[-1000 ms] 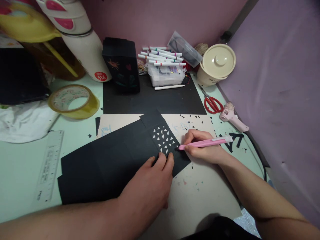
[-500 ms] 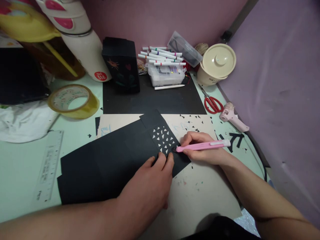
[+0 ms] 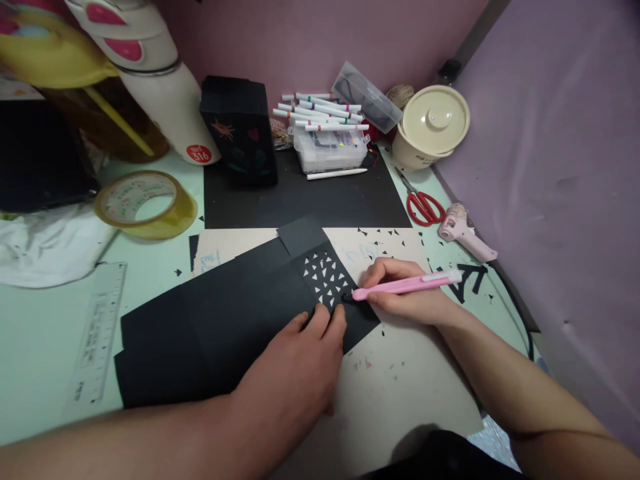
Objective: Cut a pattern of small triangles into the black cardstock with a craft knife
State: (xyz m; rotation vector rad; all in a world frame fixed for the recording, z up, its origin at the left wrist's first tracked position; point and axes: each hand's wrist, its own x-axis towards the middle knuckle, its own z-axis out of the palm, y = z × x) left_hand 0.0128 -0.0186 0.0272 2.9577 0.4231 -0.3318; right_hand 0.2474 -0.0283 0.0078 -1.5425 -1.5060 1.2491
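Note:
A folded-out sheet of black card (image 3: 200, 320) lies slanted over a pale board (image 3: 400, 380). Small triangular holes (image 3: 325, 277) fill one panel near its right end, showing white through the card. My left hand (image 3: 300, 360) rests flat on the card, fingertips just below the holes, holding nothing. In my right hand (image 3: 400, 290) is a slim pink craft knife (image 3: 400, 285), gripped like a pen. Its tip meets the card at the right side of the cut-out panel, close to my left fingertips; the blade itself is hard to make out.
Black paper scraps (image 3: 380, 240) are strewn over the board. To the right are red-handled scissors (image 3: 425, 208), a glue gun (image 3: 467, 233) and a lidded cream pot (image 3: 433, 127). Markers (image 3: 323, 110) and a black box (image 3: 240, 133) stand behind. Leftward lie a tape roll (image 3: 175, 213) and a ruler (image 3: 100, 333).
The craft knife's rear end has tipped up slightly, and its tip has shifted a little up with my right hand. My left hand holds its place on the card.

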